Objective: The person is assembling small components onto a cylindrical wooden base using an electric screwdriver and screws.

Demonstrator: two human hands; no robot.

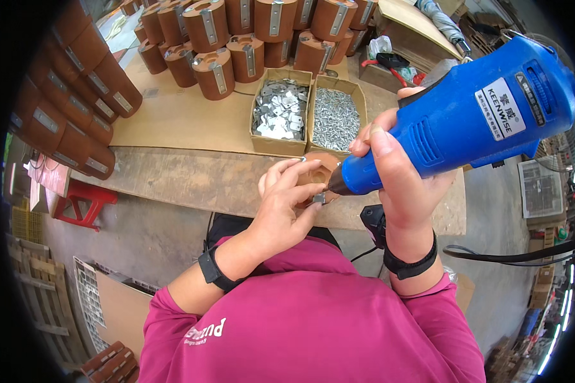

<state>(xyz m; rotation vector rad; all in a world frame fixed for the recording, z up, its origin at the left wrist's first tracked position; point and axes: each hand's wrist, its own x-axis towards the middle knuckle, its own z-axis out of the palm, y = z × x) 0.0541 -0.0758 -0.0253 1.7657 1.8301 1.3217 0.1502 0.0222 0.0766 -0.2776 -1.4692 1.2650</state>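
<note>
Blue electric screwdriver is slanting from upper right to center, clamped in the right hand; the left hand is gripping a brown cylinder near the front edge of the desk, open room stretching leftward, two cardboard boxes bordering above.

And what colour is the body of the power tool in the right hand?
Blue; the power tool shows best in the head view.

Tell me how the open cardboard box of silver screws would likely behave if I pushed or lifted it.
The cardboard box is probably heavy for its size, being filled with small silver screws. Its thin walls may flex when gripped. Tipping seems unlikely since it sits low and flat, but tilting could spill screws through the open top.
</note>
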